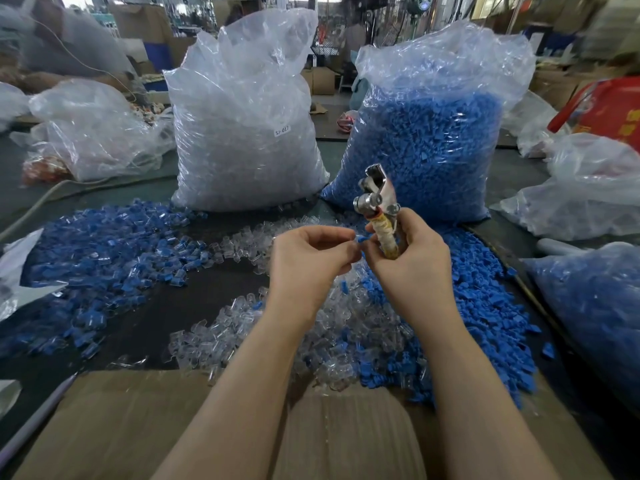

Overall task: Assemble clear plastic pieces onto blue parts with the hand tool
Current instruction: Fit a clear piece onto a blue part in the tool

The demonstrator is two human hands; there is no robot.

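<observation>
Cardboard [145,427] sits nearest us, flat along the table's near edge, with both our forearms crossing over it.

Our right hand [408,258] grips the hand tool [377,209] by its tape-wrapped handle, fingers curled around it. Tool stands roughly upright, metal head on top, in front of the blue bag [426,147].

Our left hand [308,254] is just left of the tool, fingers curled, fingertips pinching a blue part [361,239]. That part sits between the two hands, right against the tool handle. We can't tell whether a clear piece is already on it; too small and partly hidden by fingers.

Relative to the tool:
- Clear pieces [242,327] lie loose below and left of it, spread under our hands and touching the cardboard edge.
- Loose blue parts [485,306] are piled below and right of it, running back to the foot of the blue bag.
- Mixed heap [104,258] of blue with clear plastic lies well to the left. It looks like assembled units, but we can't confirm.
- Clear bag [242,133] stands behind and left, full of clear pieces, with a small white label reading SJ-017.
- Blue bag stands directly behind, open at the top.
- Second bag [588,313] of blue parts lies at the far right.
- Red container [606,109] sits behind and right, partly cut off.
</observation>
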